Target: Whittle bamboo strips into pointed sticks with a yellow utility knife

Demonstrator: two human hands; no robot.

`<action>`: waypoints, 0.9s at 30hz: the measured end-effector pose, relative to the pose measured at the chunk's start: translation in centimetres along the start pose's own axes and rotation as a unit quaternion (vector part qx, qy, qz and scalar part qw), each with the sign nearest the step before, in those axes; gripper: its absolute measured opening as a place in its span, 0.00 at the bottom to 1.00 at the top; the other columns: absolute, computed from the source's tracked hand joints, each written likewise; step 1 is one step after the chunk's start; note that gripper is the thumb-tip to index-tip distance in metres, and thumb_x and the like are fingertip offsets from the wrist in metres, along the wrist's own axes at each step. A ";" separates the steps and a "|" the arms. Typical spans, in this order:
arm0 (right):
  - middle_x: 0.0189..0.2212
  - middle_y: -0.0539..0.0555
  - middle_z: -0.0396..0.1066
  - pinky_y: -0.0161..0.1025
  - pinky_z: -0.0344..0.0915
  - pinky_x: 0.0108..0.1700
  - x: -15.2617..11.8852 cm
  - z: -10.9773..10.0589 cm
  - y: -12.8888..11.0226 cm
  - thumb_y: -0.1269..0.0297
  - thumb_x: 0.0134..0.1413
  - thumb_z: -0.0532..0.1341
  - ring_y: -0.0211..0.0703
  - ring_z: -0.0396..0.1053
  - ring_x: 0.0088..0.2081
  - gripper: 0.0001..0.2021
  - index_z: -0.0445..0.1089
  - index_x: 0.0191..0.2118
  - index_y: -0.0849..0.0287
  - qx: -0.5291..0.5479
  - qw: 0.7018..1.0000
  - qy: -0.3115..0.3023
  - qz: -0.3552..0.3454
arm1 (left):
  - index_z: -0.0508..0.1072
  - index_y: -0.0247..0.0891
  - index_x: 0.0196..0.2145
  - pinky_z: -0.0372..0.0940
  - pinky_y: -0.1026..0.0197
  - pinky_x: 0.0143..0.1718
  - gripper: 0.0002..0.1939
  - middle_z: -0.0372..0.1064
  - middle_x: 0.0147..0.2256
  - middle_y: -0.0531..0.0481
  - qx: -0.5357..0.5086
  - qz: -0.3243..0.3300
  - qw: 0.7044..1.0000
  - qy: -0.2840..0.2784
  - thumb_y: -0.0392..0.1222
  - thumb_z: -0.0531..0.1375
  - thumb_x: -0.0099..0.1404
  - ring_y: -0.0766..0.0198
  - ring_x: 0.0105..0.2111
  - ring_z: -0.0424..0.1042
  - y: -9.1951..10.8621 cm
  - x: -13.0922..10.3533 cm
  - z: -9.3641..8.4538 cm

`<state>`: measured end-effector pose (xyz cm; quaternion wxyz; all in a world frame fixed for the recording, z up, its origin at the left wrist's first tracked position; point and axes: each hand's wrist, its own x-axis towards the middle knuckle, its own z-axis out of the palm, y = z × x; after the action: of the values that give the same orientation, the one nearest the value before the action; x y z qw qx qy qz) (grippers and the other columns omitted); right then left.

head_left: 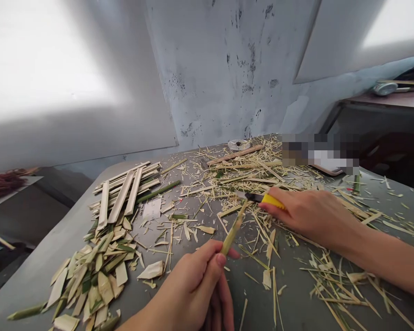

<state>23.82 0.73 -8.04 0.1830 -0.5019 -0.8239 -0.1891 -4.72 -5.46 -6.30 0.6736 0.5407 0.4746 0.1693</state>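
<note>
Between thumb and fingers, my left hand (200, 280) grips the lower end of a thin green-yellow bamboo strip (232, 234), which points up and away from me. My right hand (307, 214) is wrapped around a yellow and black utility knife (271, 201). Its blade lies at the strip's far end and seems to touch it. Beneath both hands the grey table (290, 294) is strewn with thin bamboo shavings (345, 289). The palm side of my right hand is hidden.
Split bamboo pieces (124, 195) are stacked at the left, with a heap of short bamboo chips (100, 280) in front. A brown stick (234, 155) and a clear round spool (238, 145) lie towards the wall (221, 82). A partly blurred phone-like object (327, 163) rests at the back right.
</note>
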 end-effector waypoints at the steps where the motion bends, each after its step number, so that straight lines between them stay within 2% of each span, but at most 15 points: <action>1: 0.18 0.48 0.69 0.38 0.40 0.22 0.1 -0.3 0.4 0.43 0.75 0.46 0.42 0.62 0.14 0.24 0.64 0.35 0.55 0.003 1.000 0.009 0.006 | 0.65 0.40 0.53 0.62 0.72 0.18 0.29 0.71 0.18 0.55 0.002 0.000 1.000 -0.001 0.68 0.46 0.74 0.71 0.13 0.62 -0.1 0.1 0.1; 3: 0.18 0.47 0.68 0.38 0.43 0.22 0.2 -1.1 0.3 0.44 0.75 0.47 0.41 0.62 0.15 0.22 0.63 0.35 0.55 0.044 0.999 0.030 -0.003 | 0.64 0.40 0.53 0.61 0.72 0.17 0.31 0.71 0.19 0.55 -0.003 0.011 1.000 0.009 0.70 0.45 0.73 0.71 0.13 0.61 -0.2 0.3 0.2; 6: 0.19 0.45 0.67 0.38 0.47 0.24 -0.2 -2.0 -1.6 0.46 0.75 0.49 0.39 0.64 0.17 0.20 0.62 0.36 0.54 0.117 0.991 0.031 -0.050 | 0.64 0.42 0.51 0.61 0.73 0.17 0.33 0.70 0.19 0.56 -0.016 0.023 0.999 0.027 0.74 0.46 0.70 0.72 0.13 0.61 -0.4 0.6 0.1; 9: 0.20 0.45 0.68 0.40 0.46 0.24 -0.9 -1.8 -3.8 0.47 0.75 0.50 0.40 0.66 0.19 0.19 0.63 0.36 0.54 0.143 0.986 0.004 -0.084 | 0.64 0.42 0.48 0.60 0.73 0.16 0.33 0.70 0.17 0.56 -0.008 0.020 0.999 0.027 0.75 0.45 0.69 0.73 0.12 0.60 -0.5 0.9 -0.1; 11: 0.20 0.46 0.68 0.40 0.44 0.24 -1.1 -1.1 -4.2 0.46 0.75 0.49 0.40 0.66 0.18 0.20 0.63 0.35 0.54 0.131 0.988 -0.002 -0.080 | 0.63 0.43 0.48 0.59 0.73 0.14 0.31 0.69 0.17 0.57 0.001 0.011 1.000 0.023 0.74 0.45 0.70 0.72 0.11 0.60 -0.5 0.9 -0.1; 13: 0.19 0.47 0.68 0.40 0.41 0.24 -1.0 -0.4 -3.2 0.44 0.75 0.47 0.40 0.65 0.17 0.23 0.64 0.35 0.54 0.097 0.994 -0.013 -0.058 | 0.62 0.43 0.50 0.58 0.73 0.13 0.30 0.69 0.17 0.57 0.011 -0.007 1.000 0.027 0.72 0.43 0.72 0.71 0.11 0.60 -0.4 0.7 0.1; 16: 0.16 0.51 0.66 0.39 0.36 0.23 -0.4 0.1 0.1 0.42 0.74 0.43 0.40 0.59 0.14 0.28 0.66 0.32 0.55 -0.021 0.999 -0.022 0.009 | 0.63 0.43 0.50 0.56 0.75 0.13 0.29 0.67 0.17 0.58 0.035 -0.027 0.997 0.056 0.69 0.43 0.73 0.71 0.12 0.61 -0.3 0.2 0.6; 18: 0.14 0.52 0.63 0.39 0.34 0.22 0.1 -0.4 1.9 0.43 0.75 0.41 0.39 0.55 0.12 0.29 0.65 0.32 0.56 -0.091 0.994 -0.017 0.058 | 0.64 0.42 0.50 0.57 0.76 0.14 0.29 0.67 0.17 0.58 0.040 -0.021 0.997 0.063 0.69 0.44 0.73 0.72 0.13 0.60 -0.2 0.0 0.8; 20: 0.15 0.51 0.64 0.38 0.37 0.21 0.3 -1.3 2.1 0.44 0.75 0.42 0.40 0.58 0.13 0.26 0.65 0.33 0.55 -0.072 0.995 -0.007 0.067 | 0.64 0.42 0.51 0.59 0.74 0.14 0.30 0.68 0.17 0.57 0.036 -0.013 0.998 0.058 0.71 0.44 0.72 0.71 0.13 0.62 -0.1 0.1 0.7; 24: 0.18 0.46 0.68 0.38 0.44 0.24 -0.4 -2.4 -1.8 0.44 0.74 0.49 0.41 0.64 0.17 0.21 0.64 0.35 0.54 0.111 0.994 -0.002 -0.025 | 0.63 0.43 0.52 0.59 0.74 0.14 0.31 0.71 0.20 0.55 0.040 -0.002 0.997 0.065 0.71 0.44 0.72 0.70 0.14 0.65 -0.2 0.5 0.5; 27: 0.19 0.45 0.68 0.40 0.43 0.24 -1.2 -2.0 -4.2 0.44 0.74 0.48 0.43 0.66 0.17 0.21 0.64 0.35 0.53 0.153 0.986 -0.021 -0.056 | 0.65 0.43 0.50 0.59 0.76 0.15 0.28 0.71 0.19 0.55 0.053 0.004 0.995 0.080 0.69 0.43 0.73 0.72 0.13 0.64 -0.6 0.3 0.5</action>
<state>20.79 -2.95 -7.49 0.2290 -0.4248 -0.8737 -0.0604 -4.28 -5.72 -6.99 0.6033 0.5620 0.5331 0.1897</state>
